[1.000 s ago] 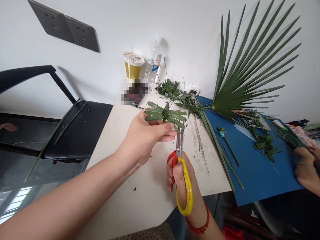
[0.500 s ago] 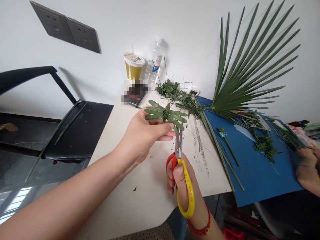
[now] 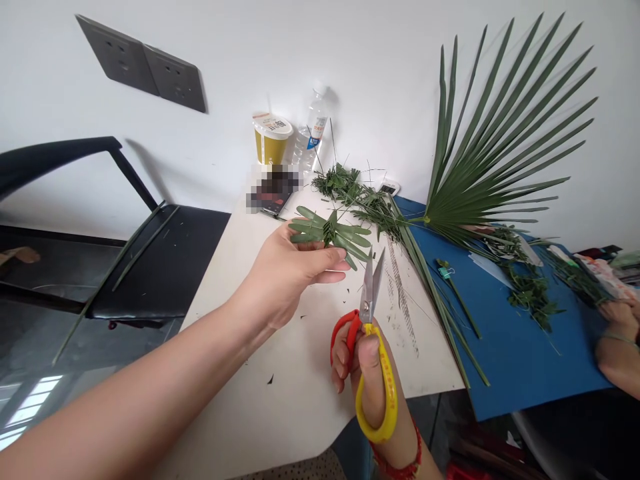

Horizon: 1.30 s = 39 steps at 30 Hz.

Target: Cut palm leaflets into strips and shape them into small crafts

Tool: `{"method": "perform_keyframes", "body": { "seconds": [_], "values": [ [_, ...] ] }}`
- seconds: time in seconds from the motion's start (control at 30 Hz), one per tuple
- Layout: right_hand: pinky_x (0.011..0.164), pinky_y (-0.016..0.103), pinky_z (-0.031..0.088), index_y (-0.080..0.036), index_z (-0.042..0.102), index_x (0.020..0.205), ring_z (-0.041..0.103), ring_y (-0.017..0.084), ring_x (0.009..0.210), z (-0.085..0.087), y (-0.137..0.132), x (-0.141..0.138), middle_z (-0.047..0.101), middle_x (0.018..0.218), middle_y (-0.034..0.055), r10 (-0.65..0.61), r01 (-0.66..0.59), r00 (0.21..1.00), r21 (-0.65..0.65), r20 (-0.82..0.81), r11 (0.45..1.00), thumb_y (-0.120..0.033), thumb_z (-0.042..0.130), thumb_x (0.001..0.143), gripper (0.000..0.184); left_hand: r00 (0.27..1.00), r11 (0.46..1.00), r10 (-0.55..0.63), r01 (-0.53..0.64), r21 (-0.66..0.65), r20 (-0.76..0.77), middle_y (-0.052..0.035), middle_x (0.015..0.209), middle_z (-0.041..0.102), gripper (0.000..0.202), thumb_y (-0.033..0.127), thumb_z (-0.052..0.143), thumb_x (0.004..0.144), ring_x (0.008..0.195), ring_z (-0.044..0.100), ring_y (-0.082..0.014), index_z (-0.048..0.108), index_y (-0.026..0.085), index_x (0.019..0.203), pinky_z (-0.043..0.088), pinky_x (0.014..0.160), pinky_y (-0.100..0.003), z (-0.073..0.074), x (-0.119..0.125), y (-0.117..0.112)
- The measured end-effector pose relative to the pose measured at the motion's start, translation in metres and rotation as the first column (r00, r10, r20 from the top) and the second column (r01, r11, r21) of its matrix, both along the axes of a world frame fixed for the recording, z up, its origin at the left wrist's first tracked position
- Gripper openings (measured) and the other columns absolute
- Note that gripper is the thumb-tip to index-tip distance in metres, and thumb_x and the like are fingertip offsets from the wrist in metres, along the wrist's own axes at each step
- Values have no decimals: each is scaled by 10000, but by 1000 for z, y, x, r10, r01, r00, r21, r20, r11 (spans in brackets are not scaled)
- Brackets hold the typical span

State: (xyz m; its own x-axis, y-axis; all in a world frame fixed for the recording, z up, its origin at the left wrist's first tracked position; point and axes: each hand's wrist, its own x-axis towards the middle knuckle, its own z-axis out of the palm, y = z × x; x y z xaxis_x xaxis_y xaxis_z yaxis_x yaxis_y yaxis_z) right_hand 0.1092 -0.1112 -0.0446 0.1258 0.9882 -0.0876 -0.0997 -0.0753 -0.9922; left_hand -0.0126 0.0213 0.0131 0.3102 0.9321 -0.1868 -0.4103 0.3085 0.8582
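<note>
Between the thumb and fingers of my left hand (image 3: pixel 305 263) is a woven green leaf piece (image 3: pixel 330 230), with rounded leaf ends fanning out from a plaited middle. My right hand (image 3: pixel 367 367) grips a pair of scissors (image 3: pixel 367 310) with one red and one yellow handle. Their blades point up and stand parted, just right of the leaf piece's lower tip and apart from it. Both hands are above the white table (image 3: pixel 285 380), where small dark leaf scraps lie. Some of my left fingers are hidden behind the leaf piece.
A large palm fan leaf (image 3: pixel 470 180) leans at the wall. Leaf trimmings (image 3: pixel 340 183), a yellow cup (image 3: pixel 271 143), a plastic bottle (image 3: pixel 315 127) and a phone (image 3: pixel 275 193) stand or lie at the back. Another person's hand (image 3: pixel 617 313) is right of the blue tabletop (image 3: pixel 500 360). A black chair (image 3: pixel 165 267) stands left.
The scissors have come away from the leaf piece, moving slightly right and down, and their blades have spread. My left hand still holds the piece in nearly the same spot.
</note>
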Motion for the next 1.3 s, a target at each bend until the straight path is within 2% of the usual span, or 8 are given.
{"method": "perform_keyframes", "body": {
  "seconds": [0.2,0.4,0.77,1.0,1.3],
  "values": [
    [441,242,392,-240,435,868,428,112,526,-4,-8,4,450,727,-31,-1,10,969,-36,246,999,-673,450,919,436,1000,999,7,-6,-38,23,-27,751,673,237,151,833,670,693,697,-173,643,146,811,641,665,-332,0,4,-4],
    [456,243,386,-238,462,895,423,128,560,-9,-4,6,439,701,-36,-50,39,923,37,381,999,-578,461,954,345,994,996,51,-43,-80,100,-13,727,661,208,123,824,659,671,677,-151,650,147,771,635,664,-307,3,11,-15],
    [460,253,379,-245,440,899,415,130,559,-9,-1,2,413,699,-44,-55,44,953,43,299,998,-627,460,934,384,980,989,136,-124,-85,145,-18,723,662,231,145,838,642,701,676,-162,634,144,747,640,715,-360,4,13,-22],
    [452,247,353,-246,417,862,402,117,540,-6,2,1,410,687,-52,-64,57,958,31,280,998,-618,510,917,387,975,985,161,-150,-80,153,-1,681,645,218,145,831,655,685,677,-151,628,149,733,631,706,-318,6,14,-25],
    [457,251,357,-246,412,859,395,110,545,-9,4,0,401,724,-47,-78,70,953,39,293,997,-597,498,931,369,972,983,179,-169,-78,151,2,675,650,185,158,822,682,676,682,-147,642,149,723,627,720,-314,5,15,-27]
  ]
}}
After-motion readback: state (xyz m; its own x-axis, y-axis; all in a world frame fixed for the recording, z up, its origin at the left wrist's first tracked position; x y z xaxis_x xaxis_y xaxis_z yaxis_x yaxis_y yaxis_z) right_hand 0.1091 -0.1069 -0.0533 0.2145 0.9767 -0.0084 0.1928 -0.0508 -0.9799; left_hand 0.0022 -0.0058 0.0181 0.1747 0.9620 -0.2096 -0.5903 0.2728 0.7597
